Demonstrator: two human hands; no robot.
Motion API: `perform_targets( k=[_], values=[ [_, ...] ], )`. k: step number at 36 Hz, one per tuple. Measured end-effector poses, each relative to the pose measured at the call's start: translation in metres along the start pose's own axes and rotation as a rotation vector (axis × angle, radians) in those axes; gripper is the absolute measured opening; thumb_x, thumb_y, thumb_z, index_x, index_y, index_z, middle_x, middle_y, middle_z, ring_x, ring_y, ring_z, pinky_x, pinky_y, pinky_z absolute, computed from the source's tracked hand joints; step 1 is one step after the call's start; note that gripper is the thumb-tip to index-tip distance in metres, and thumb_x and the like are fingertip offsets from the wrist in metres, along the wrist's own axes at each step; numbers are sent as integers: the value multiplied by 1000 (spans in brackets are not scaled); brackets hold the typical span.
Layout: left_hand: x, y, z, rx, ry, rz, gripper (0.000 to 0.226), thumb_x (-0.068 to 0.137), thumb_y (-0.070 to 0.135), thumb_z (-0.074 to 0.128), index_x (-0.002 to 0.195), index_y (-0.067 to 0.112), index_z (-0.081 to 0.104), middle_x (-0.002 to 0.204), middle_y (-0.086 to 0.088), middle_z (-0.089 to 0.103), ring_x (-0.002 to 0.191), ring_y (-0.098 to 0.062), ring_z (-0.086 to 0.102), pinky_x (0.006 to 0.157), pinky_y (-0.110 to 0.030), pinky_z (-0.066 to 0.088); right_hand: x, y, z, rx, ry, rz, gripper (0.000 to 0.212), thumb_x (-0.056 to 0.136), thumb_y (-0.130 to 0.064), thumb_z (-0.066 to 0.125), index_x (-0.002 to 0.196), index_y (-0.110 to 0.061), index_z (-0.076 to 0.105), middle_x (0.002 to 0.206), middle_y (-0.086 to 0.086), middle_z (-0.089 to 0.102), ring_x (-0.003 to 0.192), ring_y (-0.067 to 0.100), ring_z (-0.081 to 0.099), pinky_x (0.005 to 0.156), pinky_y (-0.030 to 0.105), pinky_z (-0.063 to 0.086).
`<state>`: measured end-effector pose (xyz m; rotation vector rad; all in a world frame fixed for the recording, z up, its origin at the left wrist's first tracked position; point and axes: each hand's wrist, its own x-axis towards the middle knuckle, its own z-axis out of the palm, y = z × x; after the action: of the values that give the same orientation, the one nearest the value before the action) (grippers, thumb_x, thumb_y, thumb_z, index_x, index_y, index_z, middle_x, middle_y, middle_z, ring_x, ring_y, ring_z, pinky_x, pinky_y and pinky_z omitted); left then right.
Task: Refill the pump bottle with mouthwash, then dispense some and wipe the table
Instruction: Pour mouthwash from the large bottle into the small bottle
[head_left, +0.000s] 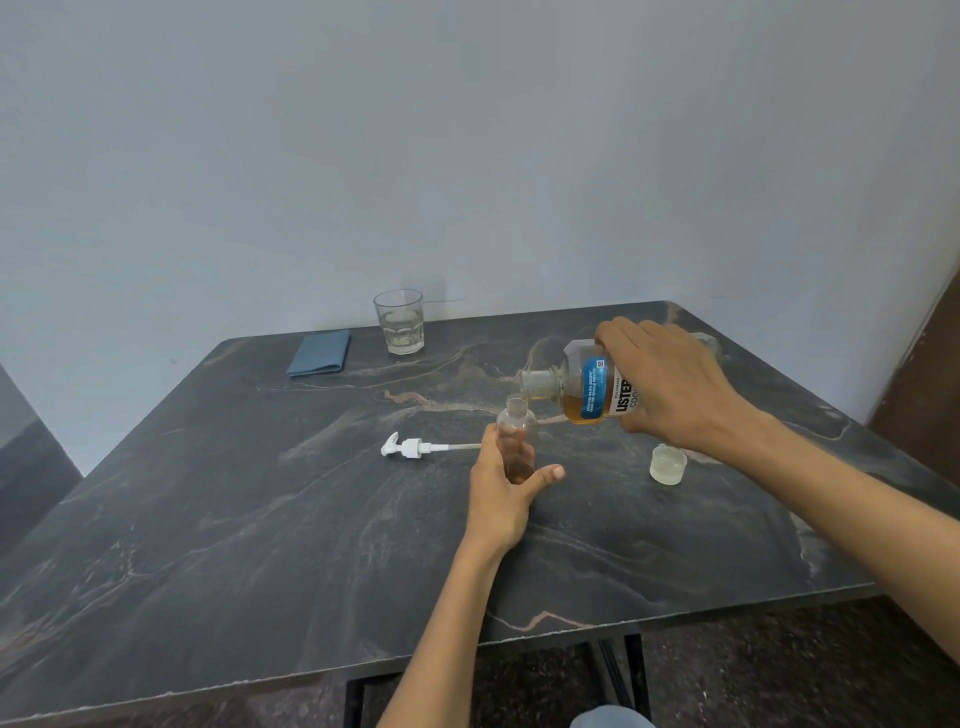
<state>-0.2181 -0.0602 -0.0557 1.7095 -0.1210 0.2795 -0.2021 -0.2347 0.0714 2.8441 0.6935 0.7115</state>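
Two hands busy here, so the refill is mid-pour as far as I can judge. The left hand (506, 486) has its grip wrapped round the small clear pump bottle (515, 441), which stands upright around the middle of the surface (218, 545), and there's a bit of amber liquid sitting at its bottom. The right hand (670, 384) grips the big mouthwash bottle (587, 387) from above, tipped nearly flat with its open neck right over the little bottle's mouth; I can't make out an actual stream between them, too small to tell. Done so far, by the look of it: the pump head (415, 447) is off and lying on its side just left of the small bottle, and the mouthwash cap (667, 464) sits open side up toward the right edge. Still left, I'd say: most of the filling, since the level looks low, then screwing the pump back on, dispensing some, probably into the glass (399, 322) standing near the far edge, and wiping down with the folded blue cloth (319, 353) lying just left of it near the far left corner. No spills that I can spot, though the marbled top would hide them pretty well.
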Motion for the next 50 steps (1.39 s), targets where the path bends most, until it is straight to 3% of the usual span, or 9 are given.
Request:
perform_targets(
  k=[6,21,33,44,50],
  values=[
    [0,1,0,-1,-5,-8,52,74,23,79,112,30,44,101,15,57,92,1,57,70,-4,43,0,0,1,10,8,-3,64,59,-25,82,109,-17,43,99,0,52,77,13,38,66,25,25],
    [1,0,1,-10,-17,-10,50,74,24,79,104,38,41,101,15,57,96,-3,57,76,-9,41,1,2,3,14,6,0,65,59,-26,82,109,-18,42,99,0,52,78,13,40,66,25,26],
    [2,-2,1,-17,-14,-4,54,74,22,79,113,30,43,103,12,58,98,-5,58,80,-13,44,1,1,1,8,1,-7,64,60,-26,81,109,-18,41,99,-1,50,77,12,36,67,24,23],
    [3,-4,1,-28,-9,10,51,73,22,80,102,41,42,102,14,58,98,-5,58,81,-15,44,2,2,1,8,4,-8,65,61,-27,82,111,-18,41,100,-1,51,78,11,36,67,24,24],
    [3,-4,1,-31,-17,-10,58,73,22,80,117,31,42,105,16,56,103,-7,57,89,-22,45,2,2,1,9,-4,-5,66,61,-29,82,111,-19,41,102,-1,52,80,11,38,68,24,28]
  ],
)
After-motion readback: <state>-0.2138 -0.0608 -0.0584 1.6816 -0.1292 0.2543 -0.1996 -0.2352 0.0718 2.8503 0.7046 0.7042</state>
